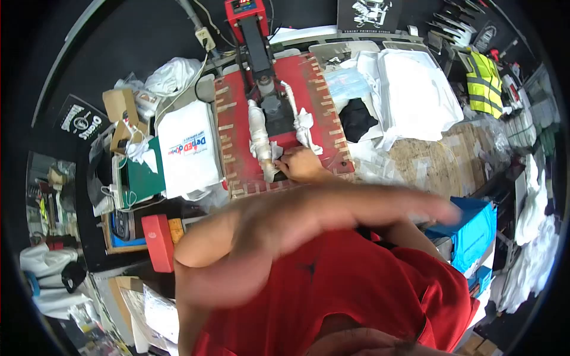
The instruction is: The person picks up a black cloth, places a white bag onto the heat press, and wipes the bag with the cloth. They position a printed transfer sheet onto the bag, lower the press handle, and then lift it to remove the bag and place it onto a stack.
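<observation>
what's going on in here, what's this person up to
A person in a red top has their right hand at the lower end of a white-wrapped bar on a red press-like machine. Their left hand is a blur close to the camera; whether it holds anything can't be told. A printed white cloth item lies left of the machine.

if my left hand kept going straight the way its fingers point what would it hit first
Likely the bright blue fabric just past the left hand's fingertips, but the blur hides depth, so it may pass above.
</observation>
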The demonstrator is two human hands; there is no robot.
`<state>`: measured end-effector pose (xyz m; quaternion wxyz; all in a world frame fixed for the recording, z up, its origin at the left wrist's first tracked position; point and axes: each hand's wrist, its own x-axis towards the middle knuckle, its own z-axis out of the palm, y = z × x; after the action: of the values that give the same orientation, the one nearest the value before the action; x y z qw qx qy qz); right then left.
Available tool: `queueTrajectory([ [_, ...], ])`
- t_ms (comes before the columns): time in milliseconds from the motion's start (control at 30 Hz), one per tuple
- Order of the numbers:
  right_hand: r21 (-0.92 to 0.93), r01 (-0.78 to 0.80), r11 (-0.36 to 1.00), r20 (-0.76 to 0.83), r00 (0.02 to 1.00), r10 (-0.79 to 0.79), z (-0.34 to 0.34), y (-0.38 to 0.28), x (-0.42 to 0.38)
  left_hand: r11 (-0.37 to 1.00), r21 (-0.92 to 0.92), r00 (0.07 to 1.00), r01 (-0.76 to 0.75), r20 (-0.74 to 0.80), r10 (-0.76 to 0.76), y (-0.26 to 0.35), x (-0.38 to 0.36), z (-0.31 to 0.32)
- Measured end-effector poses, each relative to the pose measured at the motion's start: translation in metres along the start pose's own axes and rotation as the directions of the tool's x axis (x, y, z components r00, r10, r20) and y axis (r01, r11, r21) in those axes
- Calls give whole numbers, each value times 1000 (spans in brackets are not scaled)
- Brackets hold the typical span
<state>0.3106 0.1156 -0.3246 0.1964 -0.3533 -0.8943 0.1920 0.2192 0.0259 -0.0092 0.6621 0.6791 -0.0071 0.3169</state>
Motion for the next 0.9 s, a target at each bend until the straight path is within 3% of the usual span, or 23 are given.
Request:
queueTrajectory([
  [33, -27, -23, 999, 48, 999, 24, -3, -3, 2, 996, -7, 994, -88, 68, 88, 11, 6, 15],
  [67, -62, 12, 998, -85, 996, -18, 7, 0, 2, 986, 0, 980, -165, 116, 164, 14, 12, 29],
  [133, -63, -4, 998, -91, 996, -1, 22, 6, -1, 962, 52, 954, -270, 151, 259, 12, 17, 49],
  [167, -60, -23, 998, -105, 994, 17, 14, 4, 1, 951, 82, 947, -298, 153, 283, 11, 20, 55],
  [200, -67, -63, 996, 6, 998, 64, 5, -1, -1, 939, 120, 941, -321, 152, 302, 14, 19, 60],
  [367, -102, 10, 995, -119, 993, -22, 20, 12, -4, 904, 194, 919, -381, 191, 346, 56, 14, 59],
  [400, -108, 25, 994, -138, 990, -40, 26, 15, -3, 751, 536, 902, -385, 390, 184, 78, 12, 50],
  [433, -102, 16, 995, -144, 989, -31, 24, 14, -5, 464, 782, 872, -416, 488, -40, 90, 11, 46],
  [467, -118, 17, 993, -135, 990, -33, 23, 13, -6, 462, 790, 878, -403, 476, -49, 86, 10, 48],
  [567, -99, -36, 994, -12, 999, 35, 15, 7, -2, 449, 681, 814, -578, 516, 265, 41, 30, 54],
  [667, -75, 8, 997, -73, 997, -13, 23, 10, 0, 334, 619, 679, -711, 479, 556, 13, 31, 47],
  [700, -63, -6, 998, -98, 995, 0, 18, 5, 2, 316, 650, 690, -692, 466, 554, 21, 24, 45],
  [733, -67, 14, 998, -86, 996, -20, 19, 2, 5, 560, 585, 809, -586, 462, 364, 32, 15, 42],
  [767, -84, 8, 996, -87, 996, -16, 18, 1, 6, 764, 490, 856, -419, 493, 153, 41, 10, 36],
  [800, -100, -24, 995, -95, 995, 15, 15, 4, 1, 713, 520, 862, -471, 443, 247, 44, 4, 34],
  [833, -84, -26, 996, -121, 992, 16, 17, 6, 0, 537, 654, 761, -533, 93, 642, -6, -5, 68],
  [900, -78, -31, 996, -121, 992, 21, 10, 1, 0, 531, 657, 835, -535, 317, 450, 17, -20, 37],
])
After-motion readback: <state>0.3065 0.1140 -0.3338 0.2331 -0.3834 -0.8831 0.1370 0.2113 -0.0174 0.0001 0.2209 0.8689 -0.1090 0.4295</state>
